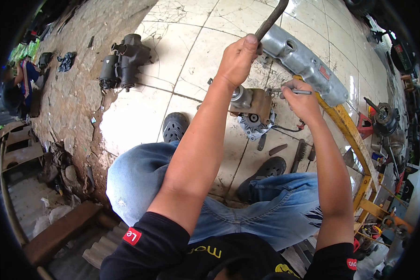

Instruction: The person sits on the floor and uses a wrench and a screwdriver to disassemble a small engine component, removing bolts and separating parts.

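My left hand (239, 58) is closed around a long dark metal bar (271, 21), raised over the tiles. Lower and to the right, my right hand (294, 95) grips a slim silver metal tool (305, 92), whose left end reaches to a brown, grimy cast housing (258, 103). Under that housing is a toothed alternator-like part (255, 126) with a cable running right. My left forearm hides part of this assembly. A large silver valve-cover-like casting (312, 65) lies beyond my hands, beside a yellow steel frame (339, 120).
Dark mechanical units (130, 60) lie on the left tiles (182, 56). A wire brush (299, 154) rests near my right foot. A red stand (364, 124) and assorted parts (385, 116) crowd the right. A person (21, 81) is at far left; rusty metal and wood lie lower left.
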A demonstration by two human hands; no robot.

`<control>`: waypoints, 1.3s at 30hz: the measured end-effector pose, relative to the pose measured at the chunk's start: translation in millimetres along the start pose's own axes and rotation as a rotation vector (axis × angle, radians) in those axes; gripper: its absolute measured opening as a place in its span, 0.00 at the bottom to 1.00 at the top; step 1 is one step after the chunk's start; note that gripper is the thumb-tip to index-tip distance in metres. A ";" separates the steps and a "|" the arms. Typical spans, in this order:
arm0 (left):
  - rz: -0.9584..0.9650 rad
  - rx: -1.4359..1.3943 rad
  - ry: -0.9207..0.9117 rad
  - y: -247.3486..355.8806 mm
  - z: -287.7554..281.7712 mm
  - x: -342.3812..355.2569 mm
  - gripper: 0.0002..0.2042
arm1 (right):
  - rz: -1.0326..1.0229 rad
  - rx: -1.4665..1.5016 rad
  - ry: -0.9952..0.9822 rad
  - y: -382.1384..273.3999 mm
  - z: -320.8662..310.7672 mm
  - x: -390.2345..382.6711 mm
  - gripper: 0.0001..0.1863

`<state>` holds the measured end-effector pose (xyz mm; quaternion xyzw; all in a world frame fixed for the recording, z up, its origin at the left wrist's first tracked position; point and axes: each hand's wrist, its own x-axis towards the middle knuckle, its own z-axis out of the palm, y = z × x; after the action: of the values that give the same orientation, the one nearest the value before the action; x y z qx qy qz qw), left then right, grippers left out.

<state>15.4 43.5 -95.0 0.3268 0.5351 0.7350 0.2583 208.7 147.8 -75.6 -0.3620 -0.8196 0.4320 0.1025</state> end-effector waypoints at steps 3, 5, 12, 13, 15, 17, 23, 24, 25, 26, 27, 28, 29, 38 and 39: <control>-0.075 0.014 0.054 -19.0 -12.2 -13.7 0.32 | 0.152 0.243 -0.132 -21.6 1.1 -8.1 0.10; -0.110 0.014 0.031 -21.9 -13.0 -17.2 0.31 | 0.201 0.272 -0.256 -20.3 3.6 -16.4 0.10; 0.029 0.068 0.025 -26.1 0.0 -18.4 0.29 | 0.162 0.174 -0.255 -5.8 6.2 -11.0 0.10; 0.006 0.028 0.026 -24.9 -3.2 -16.7 0.30 | 0.166 0.221 -0.377 -11.6 12.2 -17.5 0.10; -0.020 -0.041 0.055 -22.4 -9.5 -12.8 0.30 | 0.135 0.148 -0.412 -9.4 15.3 -18.7 0.10; -0.050 -0.154 0.124 -16.5 -14.3 -10.9 0.31 | 0.110 0.151 -0.196 5.3 1.1 -5.3 0.10; -0.125 -0.322 0.282 -17.9 -30.8 -10.7 0.36 | 0.162 0.249 -0.316 -34.5 -23.9 -10.6 0.09; -0.142 -0.332 0.275 -18.9 -27.5 -10.1 0.37 | 0.156 0.214 -0.328 -28.9 -24.3 -9.3 0.10; -0.133 -0.340 0.251 -19.3 -24.0 -7.7 0.36 | 0.147 0.175 -0.338 -23.4 -29.1 -7.5 0.10; -0.114 -0.348 0.271 -20.1 -19.0 -5.7 0.36 | 0.137 0.136 -0.349 -20.1 -32.5 -6.3 0.11; -0.106 -0.346 0.259 -20.0 -17.1 -4.3 0.36 | 0.163 0.112 -0.328 -18.6 -35.2 -6.9 0.11; -0.097 -0.341 0.251 -21.6 -17.4 -2.8 0.36 | 0.186 0.090 -0.311 -20.7 -37.2 -8.3 0.11; -0.089 -0.332 0.251 -22.8 -19.0 -1.3 0.36 | 0.208 0.067 -0.294 -22.5 -37.3 -9.4 0.11; -0.094 -0.372 0.226 -34.1 -32.3 6.3 0.37 | 0.144 -0.011 -0.506 -16.1 12.7 -24.9 0.13; -0.077 -0.343 0.226 -36.7 -33.6 5.0 0.37 | 0.106 -0.024 -0.375 -2.9 4.0 -16.9 0.13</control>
<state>-12.2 37.1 -136.2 0.1728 0.4397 0.8369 0.2765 217.5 132.7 -73.3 -0.3191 -0.8092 0.4869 -0.0792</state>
